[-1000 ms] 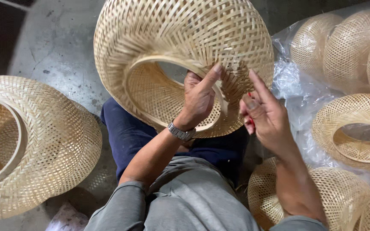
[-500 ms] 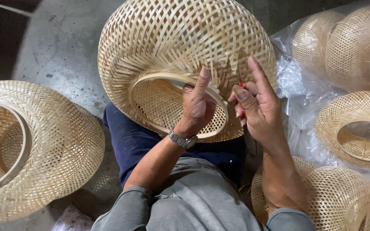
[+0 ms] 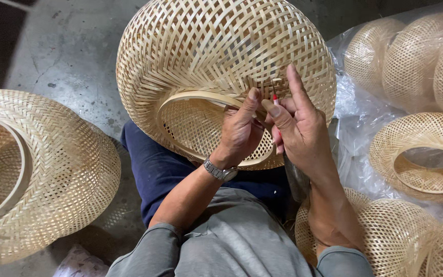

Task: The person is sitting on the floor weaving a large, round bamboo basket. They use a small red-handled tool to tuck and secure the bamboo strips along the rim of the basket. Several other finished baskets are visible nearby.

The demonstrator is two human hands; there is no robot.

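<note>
Woven bamboo shade (image 3: pixel 216 61) rests on my lap at 12 o'clock. Left hand (image 3: pixel 239 131) pinches its stiff inner ring (image 3: pixel 201 97); right hand (image 3: pixel 298 128) grips, apparently, a red-tipped tool (image 3: pixel 275 97). I judge it light, springy, fragile; hold by ring.

A large domed woven bamboo shade (image 3: pixel 221 56) rests on the person's lap, with the left hand (image 3: pixel 239 131) and right hand (image 3: pixel 301 128) side by side at its round wooden rim (image 3: pixel 190 100). On the grey concrete floor (image 3: pixel 67 51) to the left lies a second wide woven bamboo shade (image 3: pixel 52 174). To the right, several smaller woven bamboo shades (image 3: pixel 421 149) sit on a clear plastic sheet (image 3: pixel 352 113), with more near the right elbow.
</note>
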